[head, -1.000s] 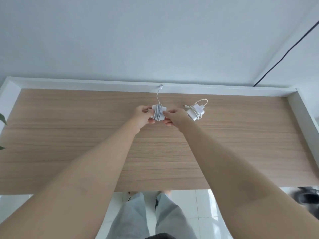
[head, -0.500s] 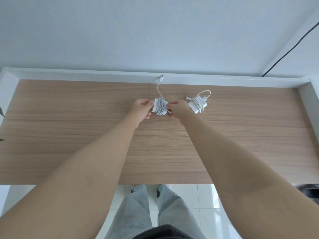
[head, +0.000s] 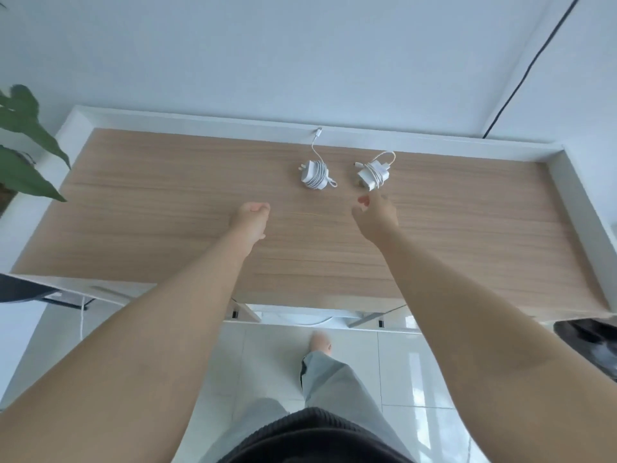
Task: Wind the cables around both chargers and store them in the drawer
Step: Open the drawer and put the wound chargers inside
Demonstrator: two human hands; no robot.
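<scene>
On the light wood-grain desk top (head: 167, 228) with its white rim, two white chargers (head: 314, 175) (head: 372, 175) wound in white cable lie near red-painted fingernails (head: 363, 201), green leaves (head: 23, 145) beside the desk's left end.

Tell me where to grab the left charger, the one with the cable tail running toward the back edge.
Take the left charger across its wound middle, with the grip closing over the coils from above and pinching its two short sides. It lies flat on the desk, and pressing the wraps should keep them from loosening. Avoid the loose tail at the back; lifting by it would likely unwind the cable.
</scene>
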